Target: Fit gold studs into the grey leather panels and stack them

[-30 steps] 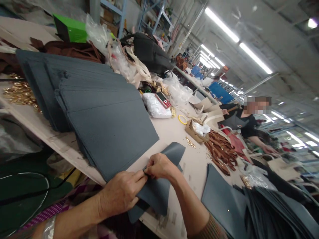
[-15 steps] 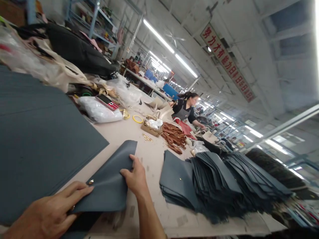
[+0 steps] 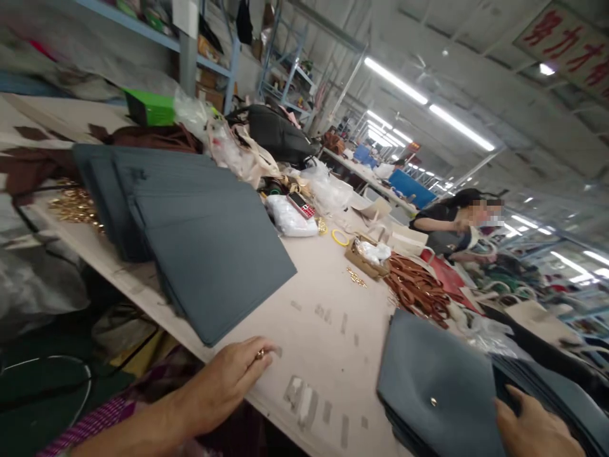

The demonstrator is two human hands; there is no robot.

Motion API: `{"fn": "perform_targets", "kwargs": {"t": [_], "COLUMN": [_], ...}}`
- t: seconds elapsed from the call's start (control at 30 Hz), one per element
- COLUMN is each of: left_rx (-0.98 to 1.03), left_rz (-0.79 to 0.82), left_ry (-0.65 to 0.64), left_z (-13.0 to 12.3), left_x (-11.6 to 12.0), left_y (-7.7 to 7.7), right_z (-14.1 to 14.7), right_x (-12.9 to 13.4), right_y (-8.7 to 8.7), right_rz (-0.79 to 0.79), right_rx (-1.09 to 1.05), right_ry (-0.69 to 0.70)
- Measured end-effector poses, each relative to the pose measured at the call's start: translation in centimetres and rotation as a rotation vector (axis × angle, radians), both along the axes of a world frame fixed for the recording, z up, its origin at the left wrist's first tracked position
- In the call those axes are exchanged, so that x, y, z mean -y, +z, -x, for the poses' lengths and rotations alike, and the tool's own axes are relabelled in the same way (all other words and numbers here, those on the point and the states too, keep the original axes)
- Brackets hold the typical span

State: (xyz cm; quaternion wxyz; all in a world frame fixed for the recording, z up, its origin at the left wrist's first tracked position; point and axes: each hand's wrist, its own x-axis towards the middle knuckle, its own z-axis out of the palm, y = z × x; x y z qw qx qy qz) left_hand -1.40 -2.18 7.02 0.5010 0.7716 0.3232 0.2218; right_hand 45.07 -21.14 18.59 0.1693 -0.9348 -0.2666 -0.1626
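Observation:
Over the table's near edge, my left hand [image 3: 226, 379] is closed, its fingertips pinching a small gold metal piece [image 3: 259, 354]. At the lower right my right hand [image 3: 535, 422] touches the right edge of a dark blue-grey leather piece [image 3: 440, 374]; whether it grips the piece is unclear. That piece lies on top of a pile and has a small metal stud on its face. More blue-grey pieces [image 3: 556, 387] fan out beyond it. On the left side of the table lies a large stack of blue-grey sheets [image 3: 214, 241].
Brown straps [image 3: 421, 285], a small box [image 3: 366, 257] with white plastic, gold fittings [image 3: 356, 277] and a yellow ring [image 3: 340, 237] lie across the table's middle. A red-keyed phone [image 3: 301, 205] rests on a white packet. Another person [image 3: 451, 222] works farther back.
The leather piece from between my hands now lies on the right pile. My right hand has moved right with it; my left hand has let it go. The view has swung left.

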Motion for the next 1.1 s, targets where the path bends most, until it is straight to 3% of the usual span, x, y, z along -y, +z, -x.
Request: {"fn": "perform_targets", "kwargs": {"t": [0.07,0.1,0.2,0.3,0.37,0.43,0.57,0.67,0.77,0.87,1.0,1.1], "left_rx": [-0.011,-0.022,-0.063,-0.081,-0.072,-0.065,-0.047,-0.006,0.035,0.147,0.229,0.287], "left_rz": [0.009,0.01,0.013,0.027,0.048,0.081,0.129,0.211,0.326,0.387,0.415,0.508], "left_ry": [0.003,0.007,-0.006,-0.043,-0.052,-0.048,-0.019,0.087,0.269,0.446,0.635,0.655], "left_z": [0.2,0.3,0.5,0.8,1.2,1.7,3.1,4.4,5.9,7.5,9.5,10.5], "left_x": [0.3,0.4,0.6,0.7,0.6,0.4,0.0,0.1,0.3,0.0,-0.6,-0.7], "left_y": [-0.2,-0.2,0.0,0.3,0.4,0.6,0.8,0.8,0.3,-0.8,-2.4,-3.2], "right_z": [4.1,7.0,16.9,25.2,28.8,31.0,33.0,34.1,34.8,35.1,35.8,36.0], "right_x": [-1.6,-3.0,-7.8,-11.7,-13.3,-14.5,-16.0,-17.1,-19.2,-23.0,-27.7,-28.5], "right_y": [-1.4,-2.4,-5.1,-6.3,-6.3,-6.3,-7.1,-7.8,-8.2,-8.7,-9.8,-10.3], "right_rz": [-0.028,-0.069,-0.164,-0.163,-0.16,-0.16,-0.194,-0.205,-0.218,-0.243,-0.094,0.061], "right_rx": [-0.16,-0.264,-0.531,-0.62,-0.65,-0.656,-0.558,-0.524,-0.586,-0.495,-0.28,-0.159], "right_ry": [0.07,0.168,0.69,1.185,1.427,1.556,1.658,1.69,1.533,1.409,1.429,1.451]}}
